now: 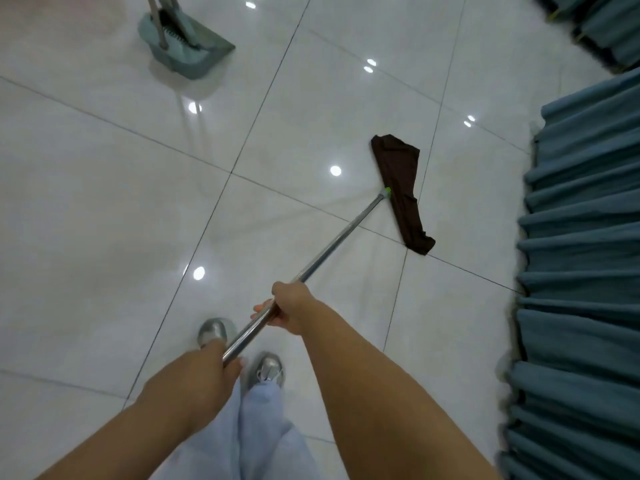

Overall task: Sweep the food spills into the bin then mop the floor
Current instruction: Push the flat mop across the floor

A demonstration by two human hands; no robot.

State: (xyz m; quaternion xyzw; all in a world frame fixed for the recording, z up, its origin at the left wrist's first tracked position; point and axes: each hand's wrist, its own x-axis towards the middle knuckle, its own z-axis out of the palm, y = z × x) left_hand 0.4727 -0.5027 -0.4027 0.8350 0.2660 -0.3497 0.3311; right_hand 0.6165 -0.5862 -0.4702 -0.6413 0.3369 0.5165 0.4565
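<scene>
Mop [401,188], dark brown cloth head flat on the white tile floor [104,209] just left of the teal pleated curtain [581,237], steel handle gripped by both fists: right hand [291,308] higher on the shaft, left hand [214,365] curled round the butt end. No spills visible, so sweeping looks done and mopping is underway, coverage unknown. Count: one mop, one green dustpan [187,46] with one broom parked in it well apart at top left, two hands
</scene>
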